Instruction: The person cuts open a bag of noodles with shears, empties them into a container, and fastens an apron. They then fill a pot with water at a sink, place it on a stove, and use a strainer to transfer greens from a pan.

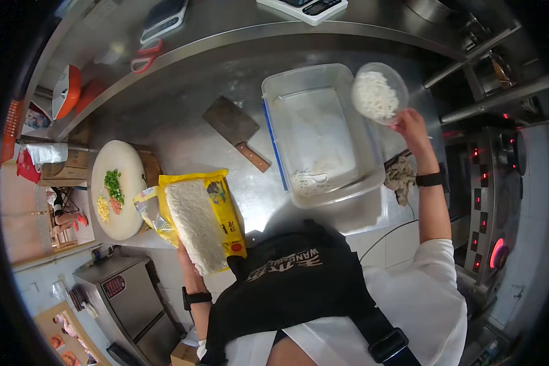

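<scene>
My right hand [412, 129] grips the rim of a clear round bowl [363, 75] at the upper right. White noodle-like pieces [376, 96] lie in the bowl, which is beside the right rim of a large clear plastic tub [308, 74]. A few white strands [311, 182] rest in the tub's near left corner. My left hand [188, 259] supports a yellow bag [230, 222] at the table's front edge; its fingers are mostly hidden under the bag. A block of white noodles [192, 222] shows through the bag's clear window.
Left of the tub lies a cleaver [232, 121] with a wooden handle. A round chopping board [122, 161] holds chopped green, pink and yellow bits. A rag [400, 179] lies right of the tub. Scissors [145, 58] and scales [305, 9] sit on the shelf; burners [499, 253] glow right.
</scene>
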The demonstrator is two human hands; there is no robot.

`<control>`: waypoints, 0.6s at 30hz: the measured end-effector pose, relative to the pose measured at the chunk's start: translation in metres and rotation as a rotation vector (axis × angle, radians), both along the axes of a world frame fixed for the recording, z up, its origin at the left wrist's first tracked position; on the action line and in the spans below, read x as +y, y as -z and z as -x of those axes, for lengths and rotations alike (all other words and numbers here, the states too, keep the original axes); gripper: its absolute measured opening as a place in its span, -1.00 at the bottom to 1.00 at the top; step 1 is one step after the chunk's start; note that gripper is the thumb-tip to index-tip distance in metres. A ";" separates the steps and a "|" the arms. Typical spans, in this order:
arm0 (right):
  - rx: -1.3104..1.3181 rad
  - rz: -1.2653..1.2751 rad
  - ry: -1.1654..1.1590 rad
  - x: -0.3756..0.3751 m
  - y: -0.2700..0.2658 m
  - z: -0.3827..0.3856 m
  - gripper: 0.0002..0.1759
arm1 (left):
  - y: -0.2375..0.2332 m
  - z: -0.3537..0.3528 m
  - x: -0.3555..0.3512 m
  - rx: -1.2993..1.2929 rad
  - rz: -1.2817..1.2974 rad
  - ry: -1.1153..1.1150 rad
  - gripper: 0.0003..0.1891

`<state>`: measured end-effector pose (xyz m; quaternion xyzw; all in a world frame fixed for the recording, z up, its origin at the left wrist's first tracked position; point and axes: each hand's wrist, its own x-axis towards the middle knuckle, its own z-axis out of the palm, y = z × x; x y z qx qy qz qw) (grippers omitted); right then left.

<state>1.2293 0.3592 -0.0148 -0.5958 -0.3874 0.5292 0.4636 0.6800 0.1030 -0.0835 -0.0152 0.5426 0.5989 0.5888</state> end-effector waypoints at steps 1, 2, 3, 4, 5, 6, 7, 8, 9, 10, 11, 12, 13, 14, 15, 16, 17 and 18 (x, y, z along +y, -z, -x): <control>-0.002 -0.016 0.075 0.002 0.007 -0.017 -0.85 | -0.004 -0.004 0.003 -0.052 -0.034 0.012 -0.53; -0.004 -0.031 0.147 0.004 0.016 -0.032 -0.83 | -0.006 -0.008 0.005 -0.103 -0.066 0.022 -0.53; -0.005 -0.026 0.139 0.007 0.025 -0.044 -0.83 | -0.006 -0.010 0.007 -0.103 -0.062 0.014 -0.53; -0.048 0.015 0.201 0.011 0.037 -0.053 -0.83 | -0.006 -0.011 0.007 -0.090 -0.056 0.009 -0.52; -0.091 0.060 0.257 0.014 0.055 -0.062 -0.82 | -0.007 -0.011 0.005 -0.074 -0.046 0.001 -0.51; -0.055 0.076 0.285 0.017 0.081 -0.074 -0.76 | -0.005 -0.011 0.002 -0.068 -0.033 -0.018 -0.51; -0.051 0.088 0.264 0.015 0.108 -0.087 -0.76 | 0.000 -0.009 -0.001 -0.054 -0.027 -0.018 -0.51; -0.016 0.110 0.263 0.016 0.133 -0.099 -0.73 | 0.004 -0.007 -0.001 -0.035 -0.030 -0.022 -0.50; 0.024 0.131 0.256 0.018 0.152 -0.107 -0.69 | 0.004 -0.006 -0.003 -0.035 -0.038 -0.018 -0.50; 0.040 0.106 0.249 0.014 0.168 -0.119 -0.69 | 0.004 -0.006 -0.005 0.012 -0.037 -0.012 -0.50; 0.062 0.080 0.239 0.006 0.181 -0.115 -0.68 | 0.003 -0.007 -0.006 0.063 -0.036 -0.010 -0.51; 0.088 0.081 0.196 0.004 0.180 -0.094 -0.68 | -0.001 -0.010 -0.004 0.078 -0.028 -0.026 -0.52; -0.395 -0.030 0.278 0.002 0.166 -0.080 -0.69 | -0.004 -0.015 0.001 0.090 -0.017 -0.040 -0.53; -0.880 -0.161 0.364 0.001 0.138 -0.066 -0.70 | -0.011 -0.021 0.007 0.085 -0.018 -0.060 -0.54; -1.366 -0.303 0.452 0.002 0.109 -0.053 -0.71 | -0.020 -0.028 0.014 0.074 -0.017 -0.074 -0.55; -0.947 -0.429 0.310 -0.012 0.062 0.008 -0.73 | -0.033 -0.034 0.020 0.096 0.001 -0.070 -0.56; -0.526 -0.523 0.174 -0.037 0.025 0.088 -0.74 | -0.041 -0.040 0.026 0.115 0.021 -0.055 -0.57; -0.244 -0.404 -0.210 -0.055 0.018 0.134 -0.75 | -0.042 -0.046 0.031 0.174 0.020 -0.088 -0.60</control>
